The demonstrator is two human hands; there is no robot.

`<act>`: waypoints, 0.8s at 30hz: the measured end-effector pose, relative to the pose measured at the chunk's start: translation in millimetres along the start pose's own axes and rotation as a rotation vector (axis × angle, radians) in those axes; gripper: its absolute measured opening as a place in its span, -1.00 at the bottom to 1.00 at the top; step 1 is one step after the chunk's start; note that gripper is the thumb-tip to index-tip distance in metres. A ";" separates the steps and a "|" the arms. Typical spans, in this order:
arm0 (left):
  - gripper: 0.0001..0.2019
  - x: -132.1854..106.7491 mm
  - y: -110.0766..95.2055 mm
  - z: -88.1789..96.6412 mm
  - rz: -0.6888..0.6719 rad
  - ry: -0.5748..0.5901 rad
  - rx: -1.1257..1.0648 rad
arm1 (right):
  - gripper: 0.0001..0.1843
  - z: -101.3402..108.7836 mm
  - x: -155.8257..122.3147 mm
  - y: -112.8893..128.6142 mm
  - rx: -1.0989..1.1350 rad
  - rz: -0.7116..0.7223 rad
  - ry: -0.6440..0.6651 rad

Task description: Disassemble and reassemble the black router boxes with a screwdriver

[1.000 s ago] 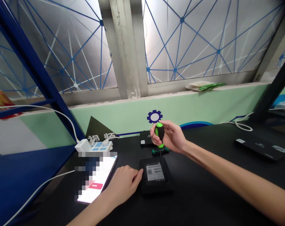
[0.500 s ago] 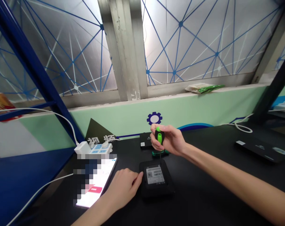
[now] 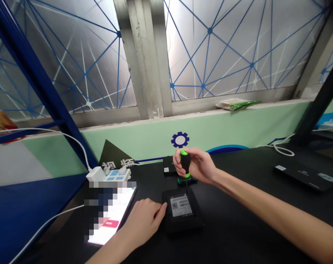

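My right hand [image 3: 196,165] is closed around the black and green handle of a screwdriver [image 3: 185,163]. The screwdriver stands nearly upright, its thin shaft reaching down to the upper part of a flat black device [image 3: 198,216]. That device lies on the table with a white printed label [image 3: 181,205] facing up. My left hand [image 3: 147,218] rests palm down at the device's left side, fingers curled and mostly hidden underneath, thumb against its edge. Just behind the device is a green-edged item [image 3: 180,180], partly hidden by my right hand.
A lit phone or tablet [image 3: 122,207] lies left of my left hand. Behind it stands a white power strip [image 3: 118,174] with plugs and cables. A black box [image 3: 167,169] sits near the wall, and a flat black box [image 3: 303,178] lies on the table [image 3: 245,176] at right.
The screwdriver handle has turned in my right hand, and the fingers around it have shifted to a looser wrap. My left hand and the device stay almost where they were.
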State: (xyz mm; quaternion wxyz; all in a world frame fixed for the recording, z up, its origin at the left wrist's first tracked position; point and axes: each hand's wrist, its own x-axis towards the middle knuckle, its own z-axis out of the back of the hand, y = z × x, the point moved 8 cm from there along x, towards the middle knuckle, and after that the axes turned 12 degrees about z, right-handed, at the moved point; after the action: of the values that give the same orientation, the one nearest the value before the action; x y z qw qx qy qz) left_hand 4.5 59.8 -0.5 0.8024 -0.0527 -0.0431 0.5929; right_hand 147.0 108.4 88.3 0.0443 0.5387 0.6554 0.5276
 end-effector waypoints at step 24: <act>-0.42 0.3 0.8 0.8 0.007 0.010 -0.053 | -0.71 9.5 -9.2 0.3 -0.159 0.063 -0.011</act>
State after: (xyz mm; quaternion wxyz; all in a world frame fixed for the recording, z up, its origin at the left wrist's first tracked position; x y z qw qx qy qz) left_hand 3.8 60.4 0.2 0.7987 -0.0773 -0.0547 0.5943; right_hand 157.0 107.5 79.7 0.0736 0.5568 0.5939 0.5761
